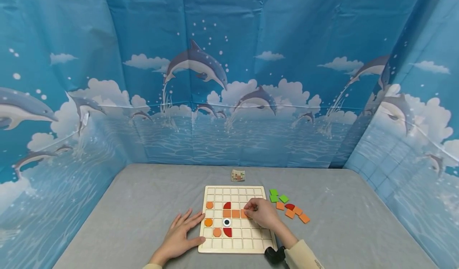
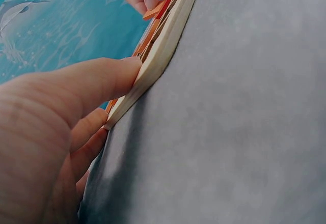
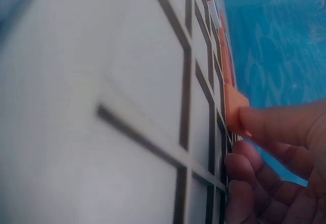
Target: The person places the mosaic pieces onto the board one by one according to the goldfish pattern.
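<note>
A cream wooden grid board [image 1: 236, 245] lies on the grey table. On its left part sit several orange discs [image 1: 208, 222], red quarter-circle pieces [image 1: 227, 232], a white disc with a black centre [image 1: 226, 222] and orange square tiles [image 1: 227, 213] side by side in one row. My right hand [image 1: 264, 214] pinches another orange square tile [image 3: 236, 108] between thumb and finger at the right end of that row; it looks tilted in the right wrist view. With fingers spread, my left hand [image 1: 180, 234] touches the board's left edge, its thumb [image 2: 109, 79] against the rim.
Right of the board lie loose green tiles [image 1: 274, 198], orange tiles [image 1: 304, 218] and a red piece [image 1: 289, 206]. A small picture card [image 1: 238, 175] lies behind the board. A black object [image 1: 274, 255] is by my right wrist. Dolphin-print curtains [image 1: 229, 137] surround the table.
</note>
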The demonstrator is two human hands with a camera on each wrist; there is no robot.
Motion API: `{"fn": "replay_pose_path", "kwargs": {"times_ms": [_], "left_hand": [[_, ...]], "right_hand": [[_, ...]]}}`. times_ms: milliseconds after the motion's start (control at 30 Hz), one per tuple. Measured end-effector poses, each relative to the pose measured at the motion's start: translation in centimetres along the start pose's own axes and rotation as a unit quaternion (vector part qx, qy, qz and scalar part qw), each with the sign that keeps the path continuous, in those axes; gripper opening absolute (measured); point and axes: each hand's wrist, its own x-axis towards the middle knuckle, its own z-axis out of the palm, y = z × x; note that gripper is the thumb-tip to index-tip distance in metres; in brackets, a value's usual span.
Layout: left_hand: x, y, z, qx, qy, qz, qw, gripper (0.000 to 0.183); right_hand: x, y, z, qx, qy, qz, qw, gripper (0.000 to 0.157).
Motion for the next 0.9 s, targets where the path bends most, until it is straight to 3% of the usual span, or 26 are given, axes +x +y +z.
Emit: {"fn": "replay_pose_path", "kwargs": {"times_ms": [333,900], "left_hand": [[0.00,0.02,0.01,-0.003,-0.001,0.002,1.0000,0.069],[0.00,-0.20,0.20,0.003,0.003,0.000,1.0000,0.070]], "right_hand": [[0.00,-0.04,0.04,0.004,0.004,0.019,1.000,0.006],[-0.22,0.15,0.09,0.027,-0.016,0.017,0.999,0.006]]}}
